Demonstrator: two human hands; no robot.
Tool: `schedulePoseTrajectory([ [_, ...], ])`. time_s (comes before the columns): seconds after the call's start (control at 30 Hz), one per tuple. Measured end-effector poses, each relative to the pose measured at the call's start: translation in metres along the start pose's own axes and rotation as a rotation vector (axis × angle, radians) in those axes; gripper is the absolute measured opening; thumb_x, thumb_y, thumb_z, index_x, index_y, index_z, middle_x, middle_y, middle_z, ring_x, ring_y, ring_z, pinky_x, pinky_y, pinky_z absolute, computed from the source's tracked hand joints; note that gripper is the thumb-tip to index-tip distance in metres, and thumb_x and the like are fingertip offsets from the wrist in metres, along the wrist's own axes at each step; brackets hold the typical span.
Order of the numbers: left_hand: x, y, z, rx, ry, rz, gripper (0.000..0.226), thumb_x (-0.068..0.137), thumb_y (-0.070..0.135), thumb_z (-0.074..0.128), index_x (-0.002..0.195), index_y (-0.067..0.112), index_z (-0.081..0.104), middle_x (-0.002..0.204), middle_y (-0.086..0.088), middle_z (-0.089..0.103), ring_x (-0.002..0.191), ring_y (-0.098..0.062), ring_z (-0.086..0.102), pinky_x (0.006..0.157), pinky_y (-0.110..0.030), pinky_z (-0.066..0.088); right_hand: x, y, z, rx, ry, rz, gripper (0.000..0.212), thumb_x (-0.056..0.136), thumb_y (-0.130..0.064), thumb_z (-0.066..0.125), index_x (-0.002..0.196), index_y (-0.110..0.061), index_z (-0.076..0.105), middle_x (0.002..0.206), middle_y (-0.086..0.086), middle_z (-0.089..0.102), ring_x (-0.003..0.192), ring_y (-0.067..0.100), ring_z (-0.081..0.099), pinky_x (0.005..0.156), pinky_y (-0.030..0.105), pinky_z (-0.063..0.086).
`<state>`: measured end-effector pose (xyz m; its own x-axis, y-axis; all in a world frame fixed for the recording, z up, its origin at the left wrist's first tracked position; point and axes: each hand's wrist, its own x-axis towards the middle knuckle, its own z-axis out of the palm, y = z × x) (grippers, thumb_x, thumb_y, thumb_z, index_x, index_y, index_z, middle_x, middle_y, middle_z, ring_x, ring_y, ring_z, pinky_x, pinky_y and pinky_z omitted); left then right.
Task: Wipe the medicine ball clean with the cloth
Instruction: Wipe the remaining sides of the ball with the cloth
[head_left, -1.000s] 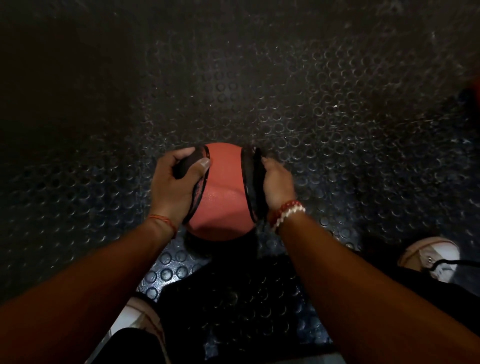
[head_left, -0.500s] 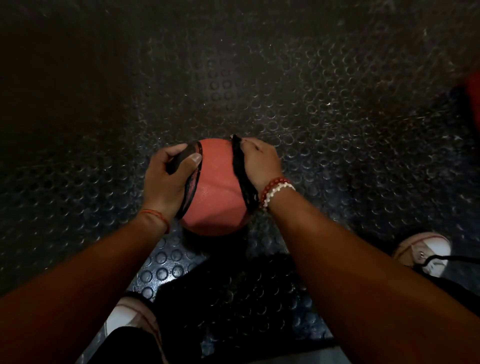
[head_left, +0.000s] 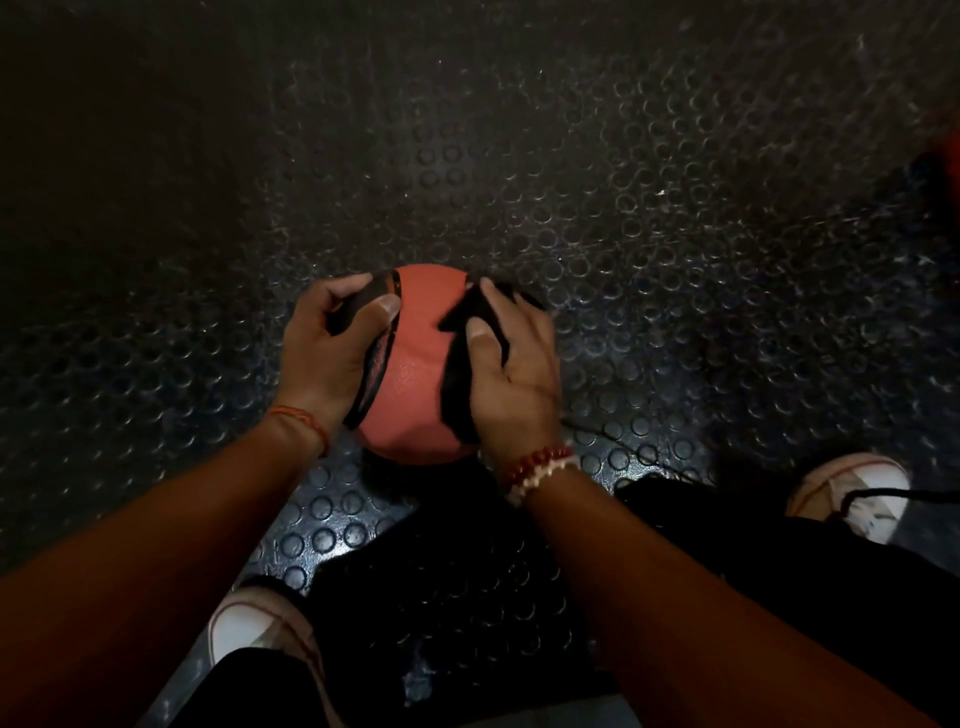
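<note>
Wiping hand: the right hand (head_left: 514, 364) lies over the right side of the medicine ball (head_left: 415, 374), with its fingers curved down round the far right of the ball and its thumb (head_left: 478, 332) pressed onto the cloth (head_left: 460, 364).
Cloth: black and crumpled, it is held against the ball under the right palm; one strip runs up between thumb and forefinger, and the rest hangs down the ball's near right side.
Left hand: the left hand (head_left: 332, 353) grips the ball by the black handle (head_left: 371, 374) on its left side, fingers curled round the handle and the thumb laid across its top.
Medicine ball: red-orange with a pebbled skin, it sits on the floor (head_left: 649, 218) between the two hands, just beyond the person's knees, about mid-scene.
Floor: dark rubber matting with raised round studs, scuffed and dusty, dimly lit towards the far left.
Shoes: a white left shoe (head_left: 244, 629) near the bottom edge, and a white right shoe (head_left: 857, 493) at the right with a black cord lying over it.
Wrists: an orange thread (head_left: 306, 421) on the left, and a red and white bead bracelet (head_left: 540, 467) on the right.
Legs: black trousers, near and below the ball.
</note>
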<state>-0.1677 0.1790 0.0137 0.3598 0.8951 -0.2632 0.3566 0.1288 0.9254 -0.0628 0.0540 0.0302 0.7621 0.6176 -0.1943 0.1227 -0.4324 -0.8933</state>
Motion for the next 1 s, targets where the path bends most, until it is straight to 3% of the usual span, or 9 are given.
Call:
schedulePoseTrajectory([
  [0.13, 0.000, -0.002, -0.004, -0.038, -0.013, -0.019, 0.040, 0.065, 0.053, 0.070, 0.099, 0.033, 0.063, 0.120, -0.010, 0.066, 0.111, -0.017, 0.062, 0.103, -0.040, 0.048, 0.057, -0.009, 0.003, -0.046, -0.158, 0.088, 0.035, 0.090, -0.041, 0.049, 0.118, -0.031, 0.067, 0.121, -0.003, 0.063, 0.112, 0.014, 0.058, 0.102, 0.033, 0.044],
  [0.23, -0.003, -0.003, -0.006, -0.042, -0.019, -0.022, 0.043, 0.066, 0.051, 0.071, 0.103, 0.031, 0.063, 0.122, -0.009, 0.065, 0.112, -0.016, 0.062, 0.103, -0.037, 0.048, 0.084, -0.003, 0.002, 0.152, -0.228, 0.381, 0.032, 0.086, -0.034, 0.056, 0.106, -0.014, 0.072, 0.115, 0.008, 0.069, 0.108, 0.024, 0.062, 0.101, 0.040, 0.047],
  [0.3, -0.004, -0.002, -0.005, -0.035, -0.025, -0.023, 0.044, 0.066, 0.050, 0.071, 0.105, 0.029, 0.063, 0.123, -0.008, 0.064, 0.112, -0.013, 0.062, 0.102, -0.034, 0.048, 0.089, 0.007, 0.002, 0.263, -0.227, 0.581, 0.030, 0.090, -0.026, 0.059, 0.109, -0.005, 0.069, 0.119, 0.015, 0.067, 0.109, 0.027, 0.062, 0.102, 0.040, 0.047],
  [0.37, -0.003, -0.001, -0.003, -0.007, -0.033, -0.017, 0.041, 0.068, 0.048, 0.073, 0.104, 0.031, 0.064, 0.124, -0.006, 0.064, 0.112, -0.013, 0.062, 0.099, -0.030, 0.048, 0.088, 0.016, -0.001, 0.300, -0.184, 0.638, 0.031, 0.092, -0.023, 0.057, 0.112, -0.002, 0.068, 0.120, 0.016, 0.066, 0.110, 0.027, 0.062, 0.104, 0.039, 0.046],
  [0.5, -0.001, 0.001, 0.000, 0.037, -0.027, 0.017, 0.033, 0.074, 0.040, 0.073, 0.104, 0.031, 0.064, 0.122, -0.004, 0.064, 0.108, -0.010, 0.061, 0.097, -0.026, 0.048, 0.047, 0.017, -0.004, 0.215, -0.036, 0.461, 0.032, 0.098, -0.016, 0.047, 0.121, -0.003, 0.063, 0.126, 0.012, 0.061, 0.115, 0.023, 0.056, 0.098, 0.011, 0.038],
  [0.63, -0.001, 0.000, -0.001, 0.025, -0.033, 0.023, 0.039, 0.070, 0.043, 0.071, 0.105, 0.026, 0.063, 0.120, -0.004, 0.065, 0.107, -0.009, 0.061, 0.098, -0.026, 0.047, 0.002, 0.004, 0.001, 0.152, 0.065, 0.170, 0.038, 0.095, -0.029, 0.049, 0.131, -0.026, 0.058, 0.132, 0.001, 0.051, 0.124, 0.012, 0.049, 0.109, 0.027, 0.035],
  [0.8, -0.004, -0.002, -0.005, 0.009, -0.048, 0.024, 0.040, 0.066, 0.053, 0.069, 0.102, 0.036, 0.063, 0.124, -0.006, 0.063, 0.112, -0.012, 0.061, 0.101, -0.031, 0.048, 0.037, -0.012, -0.004, -0.055, -0.122, 0.075, 0.033, 0.096, -0.035, 0.049, 0.126, -0.033, 0.061, 0.124, -0.002, 0.054, 0.114, 0.011, 0.053, 0.103, 0.026, 0.038],
  [0.9, -0.004, -0.002, -0.006, 0.028, -0.029, 0.024, 0.038, 0.066, 0.054, 0.069, 0.101, 0.040, 0.063, 0.124, -0.005, 0.063, 0.114, -0.015, 0.061, 0.105, -0.039, 0.047, 0.069, -0.014, -0.005, 0.001, -0.225, 0.243, 0.032, 0.096, -0.028, 0.050, 0.120, -0.015, 0.067, 0.125, 0.006, 0.064, 0.118, 0.022, 0.057, 0.105, 0.033, 0.042],
  [1.0, -0.007, -0.001, -0.005, 0.025, -0.030, 0.014, 0.041, 0.064, 0.056, 0.068, 0.102, 0.040, 0.062, 0.125, -0.002, 0.063, 0.113, -0.013, 0.061, 0.104, -0.038, 0.047, 0.079, -0.003, -0.010, 0.226, -0.242, 0.649, 0.037, 0.097, -0.025, 0.051, 0.123, 0.000, 0.061, 0.127, 0.015, 0.061, 0.116, 0.029, 0.058, 0.100, 0.034, 0.046],
])
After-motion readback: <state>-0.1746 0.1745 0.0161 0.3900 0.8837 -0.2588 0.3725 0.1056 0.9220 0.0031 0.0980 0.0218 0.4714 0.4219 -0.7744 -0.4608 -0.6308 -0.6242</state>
